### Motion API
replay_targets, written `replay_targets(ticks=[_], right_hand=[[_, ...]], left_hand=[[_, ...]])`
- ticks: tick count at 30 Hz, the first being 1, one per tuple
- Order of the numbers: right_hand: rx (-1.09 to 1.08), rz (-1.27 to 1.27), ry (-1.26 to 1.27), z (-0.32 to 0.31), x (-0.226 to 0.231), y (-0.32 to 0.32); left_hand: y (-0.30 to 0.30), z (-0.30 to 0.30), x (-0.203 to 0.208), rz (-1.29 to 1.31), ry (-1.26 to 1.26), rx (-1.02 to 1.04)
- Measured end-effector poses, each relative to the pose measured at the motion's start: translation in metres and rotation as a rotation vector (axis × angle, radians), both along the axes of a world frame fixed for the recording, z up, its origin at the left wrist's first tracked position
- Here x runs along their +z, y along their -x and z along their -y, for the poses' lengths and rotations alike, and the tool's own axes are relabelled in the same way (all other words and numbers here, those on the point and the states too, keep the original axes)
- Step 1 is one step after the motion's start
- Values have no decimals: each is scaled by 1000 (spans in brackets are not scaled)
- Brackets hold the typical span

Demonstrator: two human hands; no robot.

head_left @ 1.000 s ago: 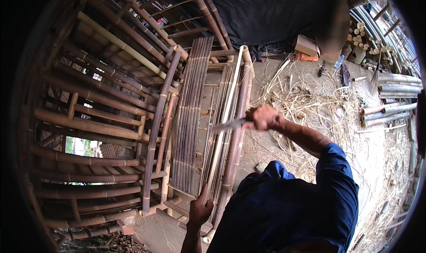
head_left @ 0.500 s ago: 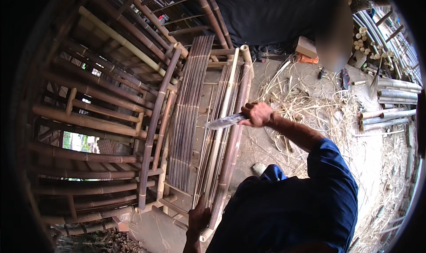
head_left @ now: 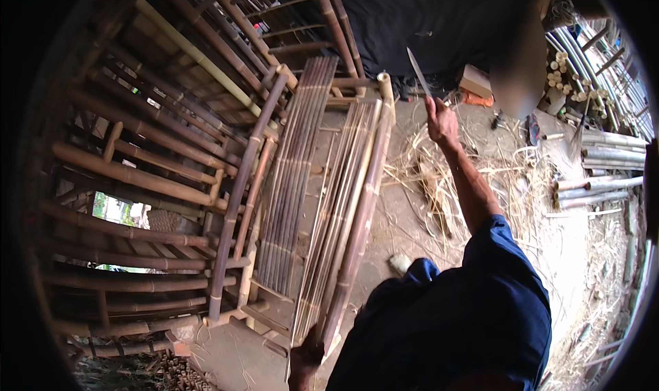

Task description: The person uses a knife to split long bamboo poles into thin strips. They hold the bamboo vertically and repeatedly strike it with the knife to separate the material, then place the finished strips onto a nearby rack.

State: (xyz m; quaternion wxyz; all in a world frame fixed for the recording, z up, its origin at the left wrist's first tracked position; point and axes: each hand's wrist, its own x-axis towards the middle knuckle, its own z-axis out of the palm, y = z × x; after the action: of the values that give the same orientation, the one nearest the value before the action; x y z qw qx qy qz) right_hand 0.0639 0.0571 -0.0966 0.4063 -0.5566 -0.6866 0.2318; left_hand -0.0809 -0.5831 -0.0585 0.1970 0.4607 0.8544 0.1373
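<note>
My right hand (head_left: 443, 123) is closed round the handle of a long knife (head_left: 417, 72). Its blade points up and to the left, over the dark sheet beyond the floor litter. At the lower end of the bamboo bench (head_left: 371, 171), my left hand (head_left: 307, 354) is closed on thin bamboo slats (head_left: 334, 206); its fingers are partly in shadow. These slats lie lengthwise, slightly fanned, along the bench's right rail. Beside them on the left, a row of darker bamboo slats (head_left: 287, 185) lies flat and close together across the bench frame.
To the left stand bamboo frames with rails (head_left: 237, 185). Bamboo shavings (head_left: 439, 178) litter the floor on the right. Cut poles (head_left: 604, 156) are stacked at the far right. A black sheet (head_left: 391, 20) and a cardboard box (head_left: 476, 81) are at the back.
My right hand has swung the knife away from the slats, up and to the right. My left hand has moved down slightly, and the slats at the right rail have shifted and spread.
</note>
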Motion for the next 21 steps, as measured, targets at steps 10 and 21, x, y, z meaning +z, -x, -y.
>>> replay_targets(ticks=[10,21], right_hand=[[601,-221,833,288,-87,16],[898,-995,1112,524,12,43]], left_hand=[[28,0,109,-539,-870,231],[-40,22,25,394,-1236,458]])
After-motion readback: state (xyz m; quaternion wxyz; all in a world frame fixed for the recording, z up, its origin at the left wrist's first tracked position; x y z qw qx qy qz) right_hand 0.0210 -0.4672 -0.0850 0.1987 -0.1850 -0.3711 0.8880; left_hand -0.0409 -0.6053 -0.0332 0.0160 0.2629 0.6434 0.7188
